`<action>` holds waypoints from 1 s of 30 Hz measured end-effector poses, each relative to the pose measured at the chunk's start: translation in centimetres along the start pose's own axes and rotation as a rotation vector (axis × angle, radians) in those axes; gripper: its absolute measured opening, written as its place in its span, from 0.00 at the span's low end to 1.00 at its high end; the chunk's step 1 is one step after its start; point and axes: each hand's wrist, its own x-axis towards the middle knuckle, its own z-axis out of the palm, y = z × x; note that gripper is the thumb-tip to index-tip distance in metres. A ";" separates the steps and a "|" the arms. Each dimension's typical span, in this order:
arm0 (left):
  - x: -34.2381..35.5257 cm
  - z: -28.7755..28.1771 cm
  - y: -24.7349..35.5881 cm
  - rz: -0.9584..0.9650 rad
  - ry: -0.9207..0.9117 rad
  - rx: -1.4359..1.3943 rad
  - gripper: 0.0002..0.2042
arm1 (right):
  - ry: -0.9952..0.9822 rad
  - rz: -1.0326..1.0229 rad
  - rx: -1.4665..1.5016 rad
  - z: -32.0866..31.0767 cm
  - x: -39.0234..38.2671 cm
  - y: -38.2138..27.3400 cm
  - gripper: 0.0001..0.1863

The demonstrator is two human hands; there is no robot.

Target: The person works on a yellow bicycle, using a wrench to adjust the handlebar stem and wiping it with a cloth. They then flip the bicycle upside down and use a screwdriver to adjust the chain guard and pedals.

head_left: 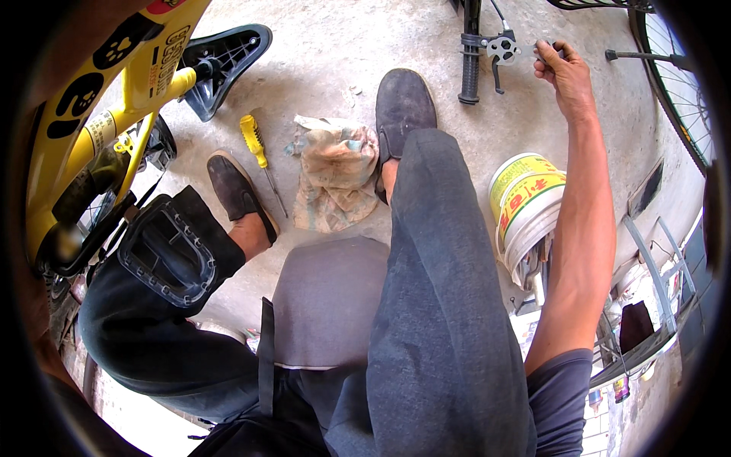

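Note:
My right hand (pixel 562 75) reaches out at the upper right, its thumb and fingers pinching one end of a flat silver multi-hole spanner (pixel 504 50). The spanner's other end overlaps a black brake lever (pixel 498 76) beside a handlebar grip (pixel 469 72); whether they touch I cannot tell. At the dark left rim a strip of my left forearm (pixel 44 346) shows; the hand itself cannot be made out. Close to that side stands a yellow bicycle frame (pixel 114 114) with a black saddle (pixel 226 67), its underside showing. A black pedal (pixel 171 250) appears in front of my left leg.
Between my shoes lie a yellow-handled screwdriver (pixel 253 143) and a stained cloth (pixel 335 175) on the concrete floor. A white and yellow bucket (pixel 527 199) stands under my right forearm, with tools by its mouth. Bicycle wheels (pixel 676 80) line the right side.

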 end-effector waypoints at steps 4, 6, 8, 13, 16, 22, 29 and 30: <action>0.0 0.0 0.1 0.001 -0.001 -0.002 0.29 | 0.009 -0.037 -0.040 -0.2 0.5 -0.4 0.13; 0.0 0.0 0.2 0.000 -0.001 -0.003 0.29 | -0.002 -0.048 -0.069 -0.2 0.6 -0.7 0.13; 0.0 0.0 0.3 0.000 -0.001 -0.005 0.29 | -0.020 -0.046 -0.102 -0.1 0.7 -1.0 0.13; 0.0 -0.1 0.4 -0.002 0.000 -0.007 0.29 | 0.000 -0.046 -0.174 0.3 0.2 -1.4 0.13; 0.0 -0.1 0.4 -0.001 -0.002 -0.008 0.29 | 0.035 -0.046 -0.171 0.3 -0.2 -1.2 0.14; 0.1 -0.2 0.6 -0.002 -0.002 -0.010 0.29 | 0.093 -0.012 -0.192 0.4 -0.9 -0.3 0.15; 0.1 -0.3 0.7 -0.006 0.000 -0.012 0.28 | 0.179 0.057 -0.192 1.0 -2.0 0.4 0.17; 0.1 -0.3 0.7 -0.006 -0.001 -0.013 0.28 | 0.190 0.053 -0.192 1.0 -2.0 0.6 0.16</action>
